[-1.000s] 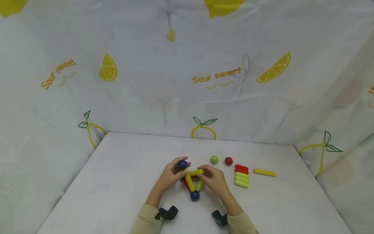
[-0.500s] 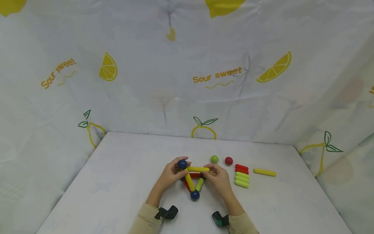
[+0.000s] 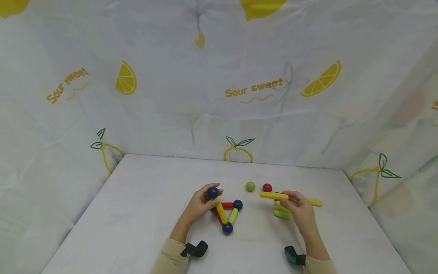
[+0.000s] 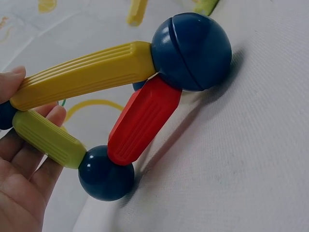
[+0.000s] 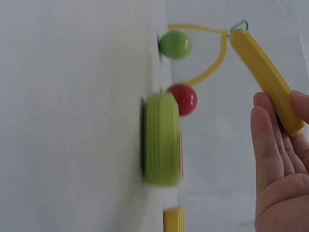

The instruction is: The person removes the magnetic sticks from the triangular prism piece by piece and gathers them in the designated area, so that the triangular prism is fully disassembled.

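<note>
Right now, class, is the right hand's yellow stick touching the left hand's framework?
Apart: the head view shows white table between the yellow stick and the framework.

Left sleeve [image 3: 171, 257] beige, plain, lightly creased; right sleeve [image 3: 319, 265] same beige. Left wrist unit [image 3: 198, 249] black, bent, on dark strap [image 3: 185, 250]. Right wrist unit [image 3: 293, 255] black, dark-green patch. Fingers [image 5: 266, 145] bare.

"What sort of place did we have before us?"
"A curtained-off filming corner, we thought: a thin, creased, white lemon-printed sheet [image 3: 171, 95] hung behind and beside a flat, white-covered table [image 3: 154, 182], and we spotted small black wrist-worn cameras [image 3: 198, 249]."
"Home or lab around it?"
"We couldn't tell."
</note>
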Available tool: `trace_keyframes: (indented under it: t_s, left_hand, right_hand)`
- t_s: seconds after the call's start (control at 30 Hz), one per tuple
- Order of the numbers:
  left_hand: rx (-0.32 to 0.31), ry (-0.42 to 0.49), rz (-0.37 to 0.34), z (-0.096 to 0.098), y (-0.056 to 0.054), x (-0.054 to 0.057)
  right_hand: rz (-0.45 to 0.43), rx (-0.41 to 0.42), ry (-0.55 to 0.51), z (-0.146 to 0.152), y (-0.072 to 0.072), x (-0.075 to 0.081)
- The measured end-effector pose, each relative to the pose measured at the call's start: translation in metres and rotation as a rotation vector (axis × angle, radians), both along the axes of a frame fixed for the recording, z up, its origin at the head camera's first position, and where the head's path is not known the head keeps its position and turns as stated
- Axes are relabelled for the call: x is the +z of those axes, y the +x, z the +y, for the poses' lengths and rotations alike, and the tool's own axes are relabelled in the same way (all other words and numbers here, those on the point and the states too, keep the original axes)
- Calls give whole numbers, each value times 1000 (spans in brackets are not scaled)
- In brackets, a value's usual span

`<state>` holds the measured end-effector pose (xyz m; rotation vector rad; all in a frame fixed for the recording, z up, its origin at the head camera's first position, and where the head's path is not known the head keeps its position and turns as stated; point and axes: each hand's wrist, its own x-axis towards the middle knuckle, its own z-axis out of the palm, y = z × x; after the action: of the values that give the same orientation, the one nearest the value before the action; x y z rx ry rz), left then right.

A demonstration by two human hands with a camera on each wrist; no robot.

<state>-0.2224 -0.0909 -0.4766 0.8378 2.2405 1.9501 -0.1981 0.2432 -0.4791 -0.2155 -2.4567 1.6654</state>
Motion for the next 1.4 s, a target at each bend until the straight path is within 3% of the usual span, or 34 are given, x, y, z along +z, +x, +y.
trace_keyframes:
  t_s: [0.13,0.27,0.43,0.53,0.87,1.23,1.4]
  left_hand:
    - [5,-6,6,0,0,-1]
    - [3,2,1,0,1,0]
    - [-1,9,-3,0,3,0]
    - [3,10,5,0,3,1]
    - [9,17,-6,1,2,3]
    - [5,20,-2,1,0,2]
    - [9,12,2,1,1,1]
  right_hand:
    - [5,-48,28,37,6,0]
    - [1,-95,-32,68,11,-6]
    - [2,-147,-275,93,16,-17]
    - [-2,-164,-341,101,17,-22]
    - [-178,-286,-97,109,13,-36]
    - [-129,-390,304,113,9,-44]
    - [-134,-402,368,112,6,-51]
